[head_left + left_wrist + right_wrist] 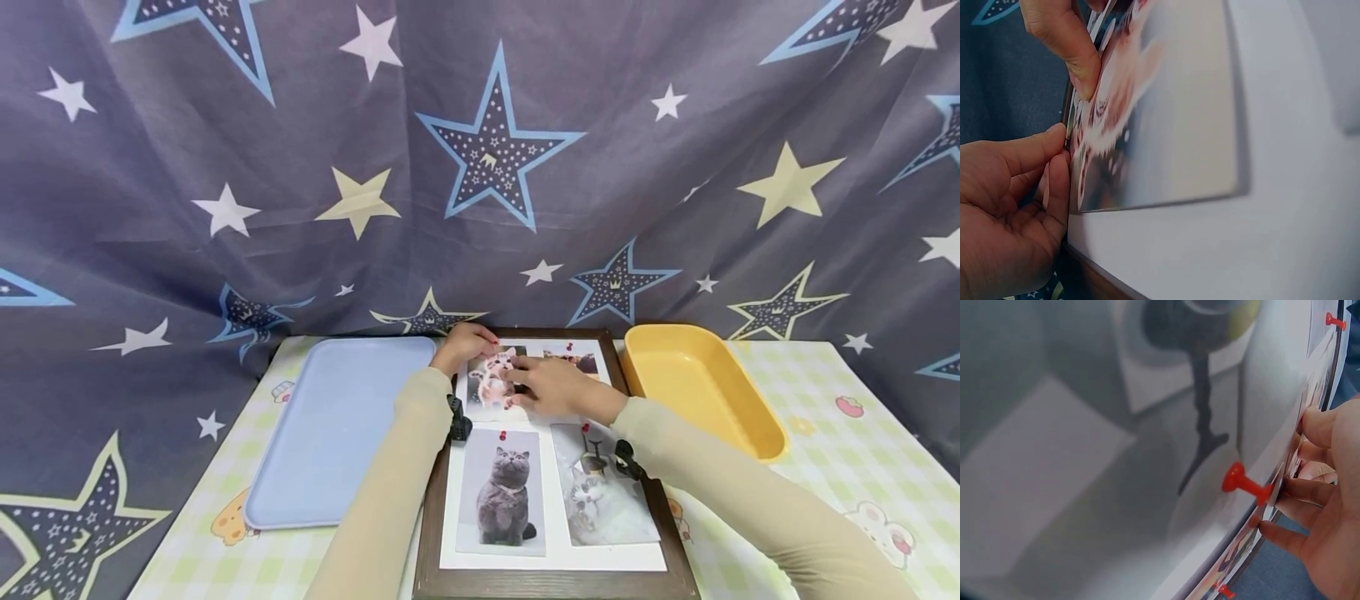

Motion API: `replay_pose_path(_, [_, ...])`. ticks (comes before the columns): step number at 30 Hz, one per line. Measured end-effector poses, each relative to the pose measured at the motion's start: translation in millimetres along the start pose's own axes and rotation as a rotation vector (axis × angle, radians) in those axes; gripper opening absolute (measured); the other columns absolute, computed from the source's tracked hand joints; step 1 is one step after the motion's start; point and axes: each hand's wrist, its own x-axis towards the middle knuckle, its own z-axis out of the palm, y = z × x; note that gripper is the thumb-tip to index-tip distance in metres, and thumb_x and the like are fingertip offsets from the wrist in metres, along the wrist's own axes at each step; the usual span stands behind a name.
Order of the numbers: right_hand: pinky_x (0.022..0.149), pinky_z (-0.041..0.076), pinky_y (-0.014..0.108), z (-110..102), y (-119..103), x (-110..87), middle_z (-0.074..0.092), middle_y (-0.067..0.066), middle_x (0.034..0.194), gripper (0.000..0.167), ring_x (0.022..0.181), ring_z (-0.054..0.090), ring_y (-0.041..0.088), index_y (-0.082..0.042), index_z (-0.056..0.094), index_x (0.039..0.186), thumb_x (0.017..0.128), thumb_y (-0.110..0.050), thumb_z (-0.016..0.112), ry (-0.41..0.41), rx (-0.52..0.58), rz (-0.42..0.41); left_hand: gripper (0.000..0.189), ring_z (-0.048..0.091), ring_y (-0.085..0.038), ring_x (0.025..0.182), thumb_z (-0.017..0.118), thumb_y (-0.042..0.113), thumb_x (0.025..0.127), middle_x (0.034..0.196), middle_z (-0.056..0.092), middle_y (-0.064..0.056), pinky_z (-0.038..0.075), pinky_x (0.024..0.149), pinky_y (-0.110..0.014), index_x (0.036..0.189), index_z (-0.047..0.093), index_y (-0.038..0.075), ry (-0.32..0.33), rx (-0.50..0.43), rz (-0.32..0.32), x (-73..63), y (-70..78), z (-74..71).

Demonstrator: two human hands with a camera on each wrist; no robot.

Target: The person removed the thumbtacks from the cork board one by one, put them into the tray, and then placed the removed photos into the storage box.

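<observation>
A brown-framed white board (pixel 555 562) lies on the table with cat photos on it. My left hand (pixel 467 346) is at the top edge of the upper-left photo, a pink-and-white cat picture (pixel 487 392); its thumb and forefinger pinch a red push pin (pixel 495 341), mostly hidden by the fingertips. My right hand (pixel 558 386) rests on that photo's right side with fingers extended and spread, holding it flat. Below are a grey cat photo (pixel 501 500) and a white cat photo (pixel 607 508), each with a red pin at its top. The upper-right photo (pixel 588 364) is partly covered by my right hand.
A light blue tray (pixel 330 442) lies left of the board. To the right stands a yellow bin (pixel 693 387). A checkered cloth (pixel 825 450) covers the table, and a star-patterned curtain (pixel 300 150) hangs behind it.
</observation>
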Motion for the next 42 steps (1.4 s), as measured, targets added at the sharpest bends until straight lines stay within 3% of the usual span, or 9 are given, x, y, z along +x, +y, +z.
replay_pose_path(7, [0.094,0.058,0.053,0.0,1.5,-0.9,0.053,0.024,0.149,0.045,0.078,0.07,0.029,-0.013,0.06,0.143,0.103,-0.032,0.057,0.012,0.0,-0.001,0.018,0.061,-0.015,0.081,0.072,0.002,0.091,0.096,0.069,-0.01,0.051,0.072,-0.022,0.109,0.072,-0.003,-0.013,-0.022,-0.004,-0.2,1.4,-0.5])
replay_pose_path(19, [0.103,0.053,0.057,2.8,-0.3,2.9,0.052,0.023,0.15,0.046,0.109,0.07,0.037,-0.015,0.06,0.144,0.102,-0.033,0.058,0.011,0.016,0.018,0.022,0.061,-0.018,0.091,0.071,0.006,0.093,0.111,0.07,-0.015,0.051,0.079,-0.026,0.114,0.072,-0.002,-0.034,-0.018,-0.029,-0.4,0.3,-2.0])
replay_pose_path(28, [0.099,0.054,0.056,-0.4,-1.3,-0.6,0.054,0.025,0.147,0.045,0.1,0.071,0.037,-0.013,0.061,0.142,0.101,-0.032,0.059,0.02,0.013,0.002,0.019,0.063,-0.016,0.085,0.073,0.004,0.092,0.101,0.072,-0.01,0.054,0.082,-0.027,0.109,0.073,-0.003,-0.006,-0.056,-0.051,3.0,-0.6,2.8])
replay_pose_path(32, [0.098,0.055,0.056,0.7,-1.0,-1.3,0.054,0.025,0.147,0.045,0.093,0.072,0.034,-0.013,0.061,0.143,0.102,-0.032,0.059,0.021,0.019,0.001,0.02,0.064,-0.017,0.087,0.072,0.003,0.092,0.104,0.073,-0.013,0.055,0.084,-0.028,0.111,0.072,-0.004,-0.01,-0.078,-0.047,2.4,-1.6,2.9])
replay_pose_path(38, [0.099,0.055,0.055,2.5,0.2,-1.2,0.054,0.025,0.147,0.044,0.1,0.071,0.037,-0.014,0.061,0.142,0.101,-0.03,0.059,0.025,0.03,0.016,0.021,0.064,-0.02,0.096,0.07,0.003,0.094,0.115,0.07,-0.017,0.056,0.091,-0.032,0.114,0.071,-0.003,-0.025,-0.083,-0.04,3.8,-0.8,2.2])
replay_pose_path(42, [0.101,0.054,0.056,2.6,0.0,0.1,0.054,0.025,0.147,0.045,0.105,0.07,0.039,-0.014,0.06,0.143,0.101,-0.029,0.058,0.016,0.031,0.024,0.021,0.063,-0.018,0.093,0.069,0.002,0.094,0.113,0.07,-0.016,0.055,0.087,-0.028,0.114,0.071,-0.004,-0.015,-0.089,-0.038,4.8,-2.2,2.2])
